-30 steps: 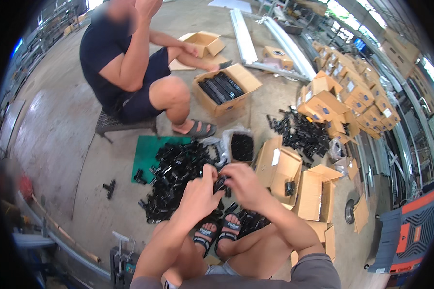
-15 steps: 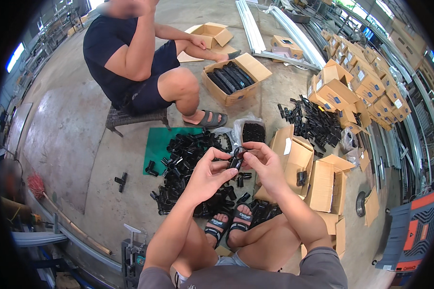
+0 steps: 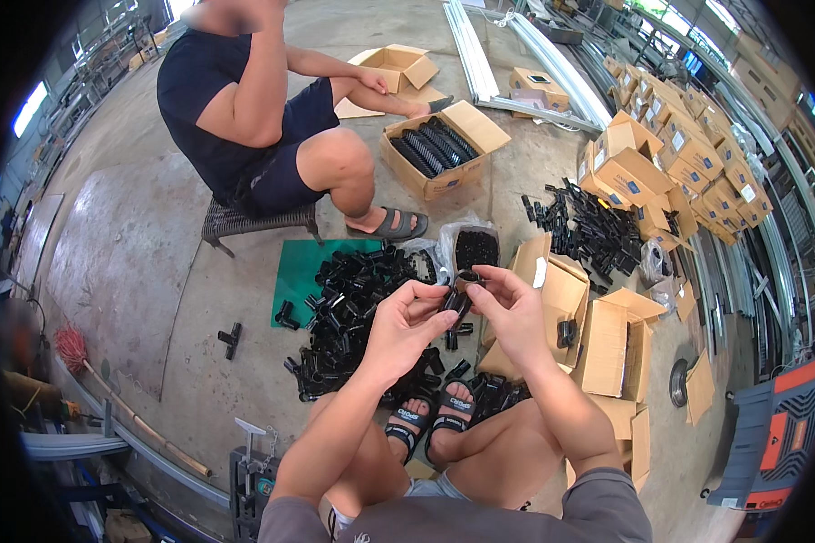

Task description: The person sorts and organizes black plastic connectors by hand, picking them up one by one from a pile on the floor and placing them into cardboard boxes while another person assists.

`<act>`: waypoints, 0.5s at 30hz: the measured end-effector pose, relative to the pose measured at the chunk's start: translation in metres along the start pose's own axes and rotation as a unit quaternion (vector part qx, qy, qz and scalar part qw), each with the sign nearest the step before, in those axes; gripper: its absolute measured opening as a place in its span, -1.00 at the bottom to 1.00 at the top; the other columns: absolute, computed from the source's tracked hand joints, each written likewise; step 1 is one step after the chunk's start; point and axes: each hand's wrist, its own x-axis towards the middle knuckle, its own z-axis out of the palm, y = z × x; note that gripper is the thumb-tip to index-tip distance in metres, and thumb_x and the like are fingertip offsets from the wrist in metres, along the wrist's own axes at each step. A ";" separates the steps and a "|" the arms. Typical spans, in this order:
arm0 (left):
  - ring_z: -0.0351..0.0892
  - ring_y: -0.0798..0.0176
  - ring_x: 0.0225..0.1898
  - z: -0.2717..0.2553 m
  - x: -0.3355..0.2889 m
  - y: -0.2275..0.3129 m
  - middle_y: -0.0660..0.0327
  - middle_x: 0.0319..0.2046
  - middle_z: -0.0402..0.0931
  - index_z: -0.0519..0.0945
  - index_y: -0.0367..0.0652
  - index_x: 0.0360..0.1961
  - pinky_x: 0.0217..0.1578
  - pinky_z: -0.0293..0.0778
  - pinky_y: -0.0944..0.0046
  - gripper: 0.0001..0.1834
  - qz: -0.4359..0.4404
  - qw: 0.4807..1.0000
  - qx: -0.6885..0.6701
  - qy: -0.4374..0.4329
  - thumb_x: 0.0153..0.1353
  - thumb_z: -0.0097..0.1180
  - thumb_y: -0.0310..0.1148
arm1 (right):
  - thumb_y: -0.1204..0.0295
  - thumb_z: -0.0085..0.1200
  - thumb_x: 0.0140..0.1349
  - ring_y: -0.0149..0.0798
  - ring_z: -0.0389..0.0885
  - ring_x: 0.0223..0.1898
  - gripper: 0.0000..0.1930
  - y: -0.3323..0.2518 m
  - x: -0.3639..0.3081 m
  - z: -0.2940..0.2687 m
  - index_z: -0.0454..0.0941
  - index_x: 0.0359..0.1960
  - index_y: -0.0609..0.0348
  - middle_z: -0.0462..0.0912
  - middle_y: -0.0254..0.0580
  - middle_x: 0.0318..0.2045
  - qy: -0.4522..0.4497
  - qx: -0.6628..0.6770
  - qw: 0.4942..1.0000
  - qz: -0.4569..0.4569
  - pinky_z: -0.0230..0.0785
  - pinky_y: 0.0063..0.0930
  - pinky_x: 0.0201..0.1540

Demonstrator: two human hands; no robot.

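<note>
Both my hands are raised over a pile of black pipe fittings (image 3: 340,299) on the floor. Between them is a single glossy black pipe fitting (image 3: 459,306), held at a tilt. My left hand (image 3: 402,331) is closed round its lower part with thumb and fingers. At the fitting's upper end, my right hand (image 3: 512,317) pinches with thumb and forefinger. Whether a separate small piece sits in that pinch is too small to make out. Just beyond my hands stands a bag of small black parts (image 3: 476,251).
Opened cardboard boxes (image 3: 618,348) stand at my right. Beyond them lie a second black heap (image 3: 593,226) and stacked cartons (image 3: 697,163). A seated person (image 3: 244,109) is at the far left, near a box of black parts (image 3: 435,149). A green sheet (image 3: 290,267) lies under the pile.
My right hand has shifted slightly right and up at the fitting's end. The fitting has turned a little, and my left hand still holds it.
</note>
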 end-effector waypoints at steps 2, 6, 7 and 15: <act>0.65 0.39 -0.04 0.000 0.001 -0.005 0.06 -0.04 0.66 0.50 -0.34 0.00 0.04 0.56 0.39 -0.70 0.014 1.000 -0.012 0.012 0.27 0.24 -0.64 | 0.51 0.19 0.35 -0.47 0.65 -0.16 -0.64 0.003 0.000 -0.006 0.54 0.15 0.34 0.71 -0.18 -0.14 0.001 -0.003 1.000 0.003 0.53 -0.55 -0.07; 0.67 0.32 -0.02 0.000 0.003 0.001 0.07 -0.08 0.68 0.49 -0.32 0.02 0.08 0.57 0.30 -0.70 0.018 0.997 -0.060 0.047 0.28 0.19 -0.66 | 0.56 0.15 0.36 -0.38 0.62 0.04 -0.59 -0.006 -0.002 -0.016 0.48 0.23 0.30 0.65 -0.11 0.04 -0.048 0.096 0.994 0.003 0.53 -0.43 0.13; 0.66 0.32 -0.01 0.000 0.002 0.002 0.07 -0.07 0.68 0.50 -0.32 0.02 0.08 0.57 0.31 -0.70 0.020 0.997 -0.061 0.044 0.28 0.20 -0.66 | 0.56 0.16 0.36 -0.38 0.61 0.06 -0.58 -0.005 -0.003 -0.016 0.47 0.25 0.30 0.64 -0.11 0.06 -0.059 0.099 0.993 -0.012 0.51 -0.43 0.14; 0.63 0.35 0.04 0.002 -0.003 0.004 0.04 0.01 0.65 0.53 -0.31 -0.01 0.08 0.56 0.35 -0.69 0.030 0.998 -0.045 0.016 0.24 0.25 -0.68 | 0.63 0.16 0.33 -0.39 0.59 0.10 -0.50 -0.001 -0.006 -0.015 0.43 0.32 0.26 0.61 -0.16 0.15 -0.100 0.072 0.991 -0.061 0.43 -0.46 0.20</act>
